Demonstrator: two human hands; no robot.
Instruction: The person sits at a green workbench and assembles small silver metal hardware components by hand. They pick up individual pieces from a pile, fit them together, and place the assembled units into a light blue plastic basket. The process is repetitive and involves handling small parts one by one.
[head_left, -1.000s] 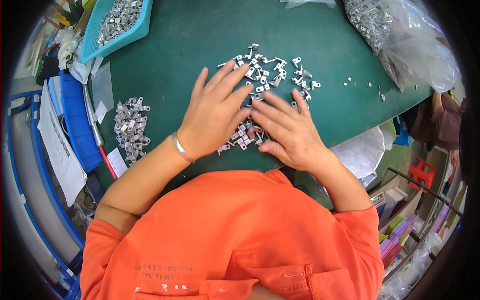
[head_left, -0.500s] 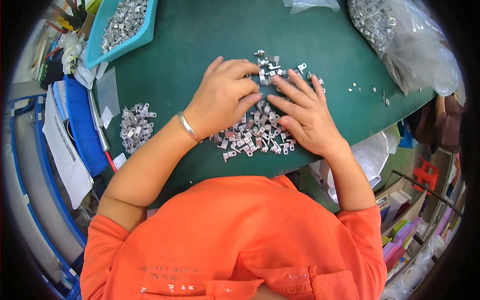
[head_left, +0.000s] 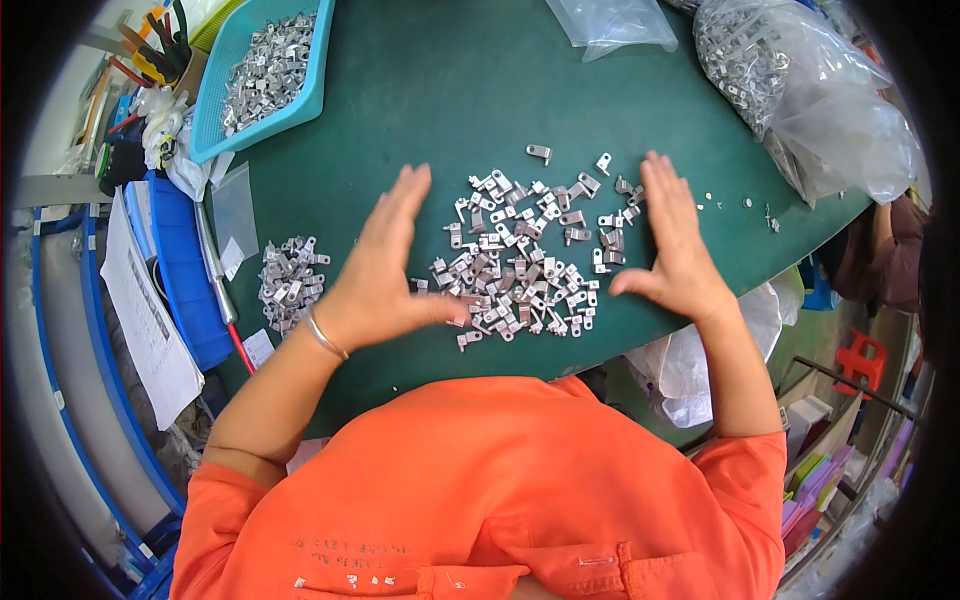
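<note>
A loose spread of small silvery metal brackets, each with a hole in a tab, lies on the dark green tabletop. On its left edge stands my left hand, thumb spread from the fingers, a bracelet on the wrist; its thumb reaches over the nearest brackets. Along the right edge is my right hand, likewise open, fingers stretched away from me and thumb pointing inward. Neither hand grips a bracket. A smaller heap of brackets sits apart, left of my left hand.
At the far left, a light-blue basket holds many brackets. A clear plastic bag of metal parts lies far right, another plastic bag at the back. Blue trays and papers border the left side.
Both hands have drawn apart from the middle to either side of the brackets, and their fingers have straightened. The brackets between them are now uncovered and more spread out.
</note>
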